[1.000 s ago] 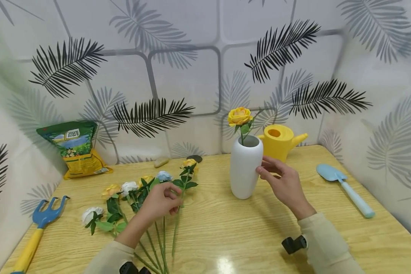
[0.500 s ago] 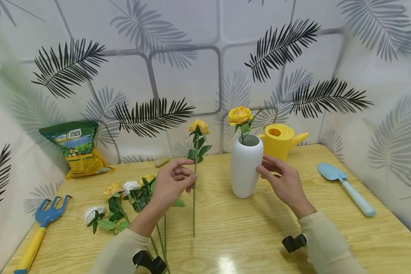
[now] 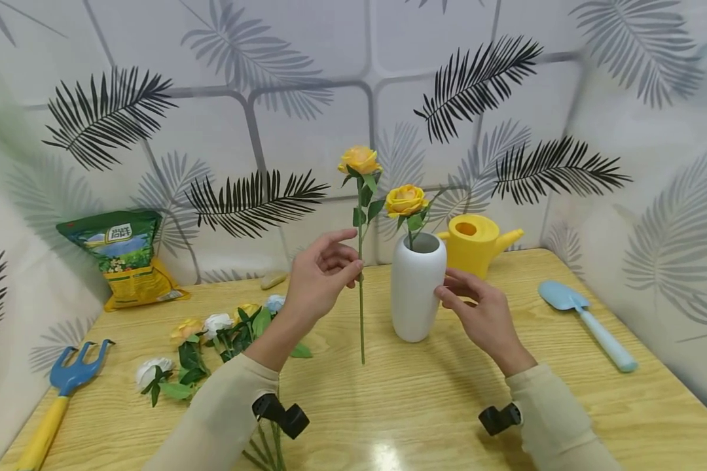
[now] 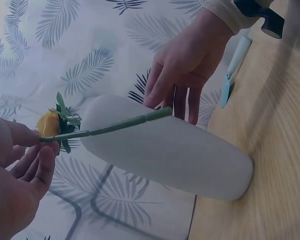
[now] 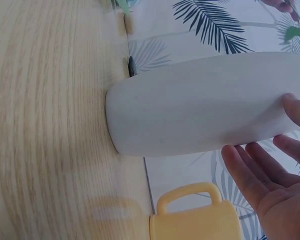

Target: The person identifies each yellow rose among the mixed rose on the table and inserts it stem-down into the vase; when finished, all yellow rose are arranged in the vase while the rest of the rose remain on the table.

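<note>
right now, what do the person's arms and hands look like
The left hand and right hand are bare, without gloves. The left sleeve and right sleeve are long, plain and pale beige, reaching about the wrists. Each wrist bears a small black device, one left, one right. No cables show.

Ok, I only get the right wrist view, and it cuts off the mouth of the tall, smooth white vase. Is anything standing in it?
Observer: Yes, the head view shows one yellow, layered-petal rose with green leaves standing in the white vase.
Operator: And the left fingers, what do they hold?
Observer: They pinch the long green stem of a second yellow rose.
Operator: What's the cut-off yellow object with a loop handle?
Observer: A yellow, round-bodied watering can; its spout points right in the head view.
</note>
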The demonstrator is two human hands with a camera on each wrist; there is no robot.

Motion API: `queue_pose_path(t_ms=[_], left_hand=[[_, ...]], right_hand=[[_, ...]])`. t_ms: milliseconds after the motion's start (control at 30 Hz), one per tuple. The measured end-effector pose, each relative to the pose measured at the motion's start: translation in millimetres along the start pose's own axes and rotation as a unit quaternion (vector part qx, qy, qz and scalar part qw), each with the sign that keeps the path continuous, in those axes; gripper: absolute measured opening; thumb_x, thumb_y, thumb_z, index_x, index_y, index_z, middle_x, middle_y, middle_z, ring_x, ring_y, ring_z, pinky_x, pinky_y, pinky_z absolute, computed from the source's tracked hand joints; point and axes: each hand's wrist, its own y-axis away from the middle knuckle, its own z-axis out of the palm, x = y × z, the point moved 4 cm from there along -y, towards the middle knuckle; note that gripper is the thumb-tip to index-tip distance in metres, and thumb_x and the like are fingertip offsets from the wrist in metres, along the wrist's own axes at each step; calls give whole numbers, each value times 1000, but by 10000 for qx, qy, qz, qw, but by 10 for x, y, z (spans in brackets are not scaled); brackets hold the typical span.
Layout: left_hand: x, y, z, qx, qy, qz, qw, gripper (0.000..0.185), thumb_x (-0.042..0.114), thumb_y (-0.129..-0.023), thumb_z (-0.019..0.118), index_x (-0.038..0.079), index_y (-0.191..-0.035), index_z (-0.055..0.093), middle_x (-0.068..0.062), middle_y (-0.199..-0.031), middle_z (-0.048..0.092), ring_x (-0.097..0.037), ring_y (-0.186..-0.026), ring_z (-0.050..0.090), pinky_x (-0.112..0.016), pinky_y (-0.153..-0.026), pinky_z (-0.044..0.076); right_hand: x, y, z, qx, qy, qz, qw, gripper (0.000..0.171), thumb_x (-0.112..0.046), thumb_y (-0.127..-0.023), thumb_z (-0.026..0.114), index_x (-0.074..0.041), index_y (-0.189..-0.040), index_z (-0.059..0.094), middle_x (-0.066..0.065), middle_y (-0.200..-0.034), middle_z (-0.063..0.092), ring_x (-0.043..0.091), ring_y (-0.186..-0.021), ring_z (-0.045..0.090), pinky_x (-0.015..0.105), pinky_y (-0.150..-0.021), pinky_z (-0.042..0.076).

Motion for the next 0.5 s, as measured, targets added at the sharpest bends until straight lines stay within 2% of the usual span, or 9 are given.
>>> queue_pose_path(t_ms=[233,367,500], left_hand=[[135,-263,158,-56,-341,480,9982,40,-7,-93,65,-2,-132,60,-19,-99,66,-8,-77,63,-29,-68,59],[203,-416,217,-37,-685,742,9949,38,-5,-93,65,-3,-131,60,-20,-99,66,-12,-77,63,-23,-68,56],[262,-536,255,60,-854,930,9920,36,-5,-94,65,-4,-129,60,-20,-98,65,-23,-78,65,-17,-67,54]], right_hand=[[4,13,-9,-7,50,-14,10000,47,-28,-99,65,-6,-140,58,18,-124,69,30,-109,69,26,-86,59],[6,11,-6,-7,31,-25,10000,48,-28,-99,66,-6,-140,58,18,-125,69,31,-110,69,27,-87,59],[3,6,8,-37,36,-20,10000,48,-28,-98,66,-6,-141,58,18,-126,69,31,-112,68,27,-88,59]])
